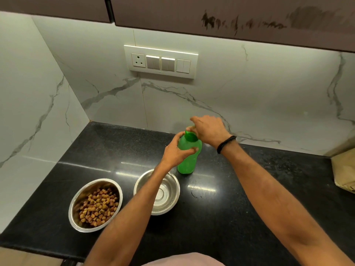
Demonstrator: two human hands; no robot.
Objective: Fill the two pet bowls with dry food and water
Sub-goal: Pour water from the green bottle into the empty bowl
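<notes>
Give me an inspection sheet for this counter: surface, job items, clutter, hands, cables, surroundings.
Surface: black speckled counter, glossy, with a small wet mark right of the bowls.
Job's things: left bowl holds dry food; right bowl looks to hold clear water, level unclear; green bottle upright behind it, cap on.
Clutter: brown paper bag at the right edge.
Grippers: left hand wraps the bottle's body; right hand has its fingers at the cap.
Cables: nothing seen.
Surroundings: marble-look wall, switch panel with a socket, cabinets above.
</notes>
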